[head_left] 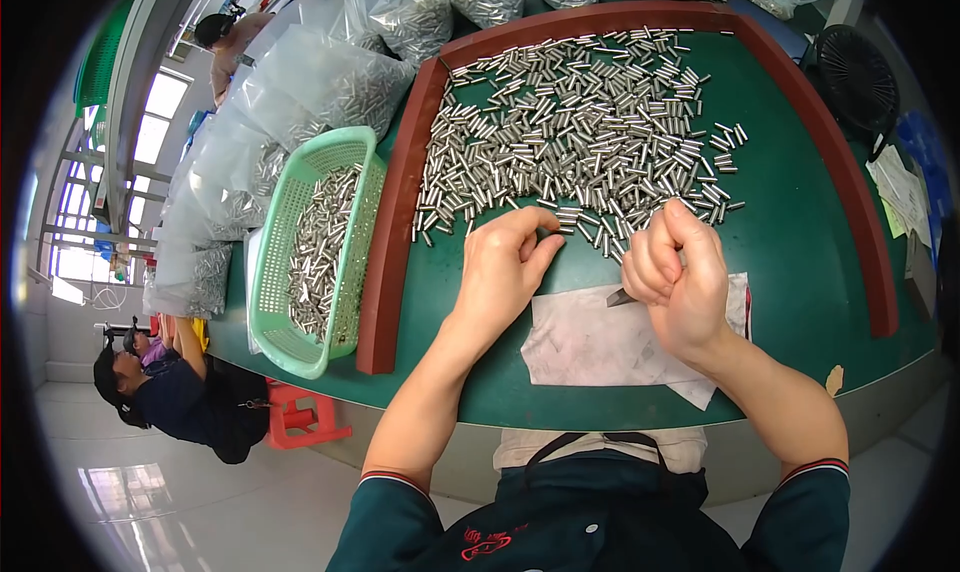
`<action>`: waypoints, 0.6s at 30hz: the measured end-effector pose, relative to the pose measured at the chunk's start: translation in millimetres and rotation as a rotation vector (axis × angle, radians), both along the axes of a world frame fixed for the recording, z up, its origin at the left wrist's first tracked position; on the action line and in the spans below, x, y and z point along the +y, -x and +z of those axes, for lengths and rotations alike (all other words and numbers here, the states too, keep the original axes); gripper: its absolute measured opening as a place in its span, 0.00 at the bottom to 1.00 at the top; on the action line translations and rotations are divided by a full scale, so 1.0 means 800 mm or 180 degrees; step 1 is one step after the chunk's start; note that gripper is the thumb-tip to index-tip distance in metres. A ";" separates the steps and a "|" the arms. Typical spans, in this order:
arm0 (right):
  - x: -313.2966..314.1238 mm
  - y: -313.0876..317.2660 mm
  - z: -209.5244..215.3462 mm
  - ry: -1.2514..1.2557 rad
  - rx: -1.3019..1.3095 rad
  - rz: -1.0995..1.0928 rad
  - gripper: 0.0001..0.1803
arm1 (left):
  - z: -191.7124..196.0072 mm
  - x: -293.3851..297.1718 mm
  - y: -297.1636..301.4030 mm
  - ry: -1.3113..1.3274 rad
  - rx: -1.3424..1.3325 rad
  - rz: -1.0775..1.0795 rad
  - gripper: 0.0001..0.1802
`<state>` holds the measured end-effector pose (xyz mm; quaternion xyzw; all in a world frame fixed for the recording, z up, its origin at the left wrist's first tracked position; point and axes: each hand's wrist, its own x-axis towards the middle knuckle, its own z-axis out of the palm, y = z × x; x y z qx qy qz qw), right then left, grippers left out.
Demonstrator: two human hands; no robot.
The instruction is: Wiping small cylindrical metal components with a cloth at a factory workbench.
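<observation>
A broad heap of short, shiny metal pins [590, 122] is spread over the green tabletop. At the heap's near edge, my left hand [503, 264] is closed, thumb and forefinger pinching the ends of a few pins lying side by side [568, 219]. My right hand [680, 280] is curled into a fist just to the right, above a stained whitish cloth [590, 340]. From under its little-finger side sticks the dark flat end of a tool [620, 298]; the rest is hidden in the fist, so its kind does not show.
Dark red wooden rails [400, 212] frame the heap on three sides. Left of them stands a mint-green plastic basket [263, 302] of pins. Clear bags of pins [335, 87] line the far left. A black fan [857, 82] stands at right. Another person [185, 402] sits at left by a red stool [308, 417].
</observation>
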<state>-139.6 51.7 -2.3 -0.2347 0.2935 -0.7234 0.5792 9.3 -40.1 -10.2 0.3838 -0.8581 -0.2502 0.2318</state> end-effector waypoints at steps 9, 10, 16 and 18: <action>0.001 0.002 -0.002 0.0017 -0.0025 -0.0001 0.23 | 0.001 -0.006 -0.013 -0.2464 0.1577 -0.0338 0.03; 0.001 0.001 -0.002 0.0027 -0.0027 -0.0003 0.23 | 0.006 -0.010 -0.021 -0.3764 0.2187 -0.0377 0.02; 0.000 0.001 -0.002 0.0013 -0.0048 0.0033 0.23 | 0.002 -0.013 -0.023 -0.4143 0.2552 -0.0402 0.06; 0.000 0.000 -0.001 -0.0006 -0.0038 0.0001 0.23 | 0.000 -0.013 -0.024 -0.4097 0.2554 -0.0468 0.08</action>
